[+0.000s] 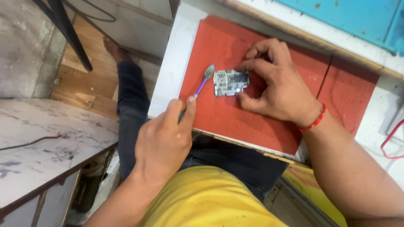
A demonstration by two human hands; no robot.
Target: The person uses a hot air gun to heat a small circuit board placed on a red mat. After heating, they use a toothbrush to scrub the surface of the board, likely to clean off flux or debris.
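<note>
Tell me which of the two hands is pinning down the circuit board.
The right hand, with the red wrist thread, pins the circuit board; the left hand holds the purple-handled tool.

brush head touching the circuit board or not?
Cannot tell. In the head view the brush head lies right at the left edge of the circuit board; neither contact nor gap shows plainly.

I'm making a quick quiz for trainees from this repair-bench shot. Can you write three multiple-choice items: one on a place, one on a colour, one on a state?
1. Where does the circuit board lie?
A on the red mat
B on the floor
C on the person's lap

2. What colour is the brush handle?
A yellow
B purple
C black

3. What is the right hand doing?
A hanging free
B gripping a cable
C pinning the board with its fingertips

Answers: 1 A, the board rests flat on the mat. 2 B, a purple handle leaves the left hand. 3 C, thumb and fingers press the board's edges.
</note>
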